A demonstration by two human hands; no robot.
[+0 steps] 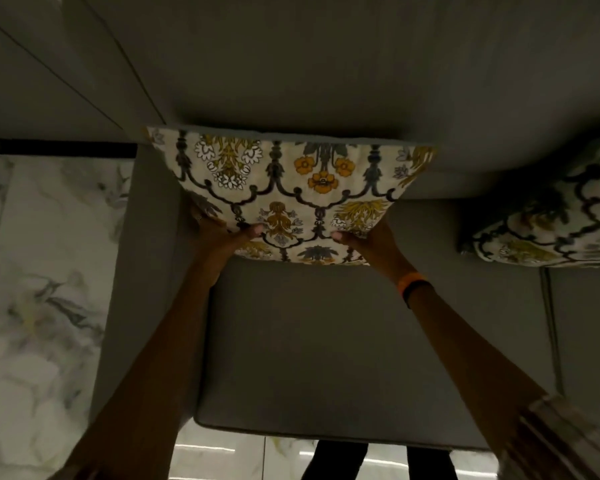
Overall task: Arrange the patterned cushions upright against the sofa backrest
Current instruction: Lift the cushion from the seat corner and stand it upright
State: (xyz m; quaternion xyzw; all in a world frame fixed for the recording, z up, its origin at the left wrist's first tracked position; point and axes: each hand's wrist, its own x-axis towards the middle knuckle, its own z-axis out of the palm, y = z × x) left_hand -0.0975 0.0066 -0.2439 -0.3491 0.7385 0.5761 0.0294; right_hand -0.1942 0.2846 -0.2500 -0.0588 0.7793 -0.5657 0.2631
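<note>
Patterned cushion point(284, 192) between both hands' fingers point(253, 232)

Head view, dim overall; exposure low. The grey sofa point(326, 341) reads nearly flat, with little texture resolved. Brightest area is the patterned cushion point(284, 188) at centre, lit from my side; its print is fairly sharp. Second cushion point(551, 220) at right sits in deep shadow and is smeared by blur. My forearms are dark and soft toward the lower corners. The marble floor point(42, 271) at left is blurred, and the strip at the bottom edge shows streak glare. Wide-angle bending at the edges: wall panel lines splay outward at upper left.
</note>
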